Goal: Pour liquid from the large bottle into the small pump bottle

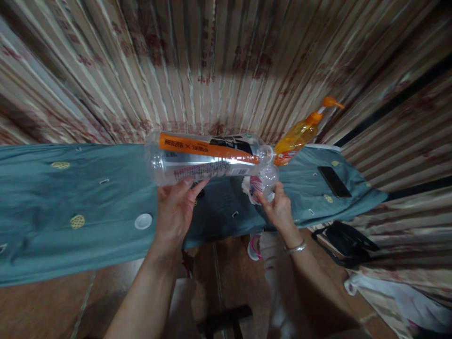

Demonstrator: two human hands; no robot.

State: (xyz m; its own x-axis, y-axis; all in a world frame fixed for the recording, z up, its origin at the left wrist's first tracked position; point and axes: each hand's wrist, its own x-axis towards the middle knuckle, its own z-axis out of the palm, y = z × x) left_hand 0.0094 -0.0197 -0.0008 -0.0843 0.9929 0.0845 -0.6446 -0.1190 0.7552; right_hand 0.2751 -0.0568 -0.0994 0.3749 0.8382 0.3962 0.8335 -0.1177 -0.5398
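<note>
My left hand (177, 205) grips the underside of a large clear plastic bottle (212, 157), with the thumb and fingers around it. The bottle lies sideways in the air over the table, its mouth to the right, and carries an orange and silver label. My right hand (278, 205) is closed on a small, clear, rounded plastic piece (270, 175) just below the bottle's mouth. Whether the two touch I cannot tell. Partly behind that piece is a crumpled white and pink packet (254, 187). An orange pump bottle (295, 137) stands just beyond the bottle's mouth.
A teal cloth covers the long table (106, 197). On it are a small white round lid or dish (143, 221) at left and a dark phone (334, 181) at right. Pleated curtains (197, 70) hang behind. A black bag (348, 242) is at the lower right.
</note>
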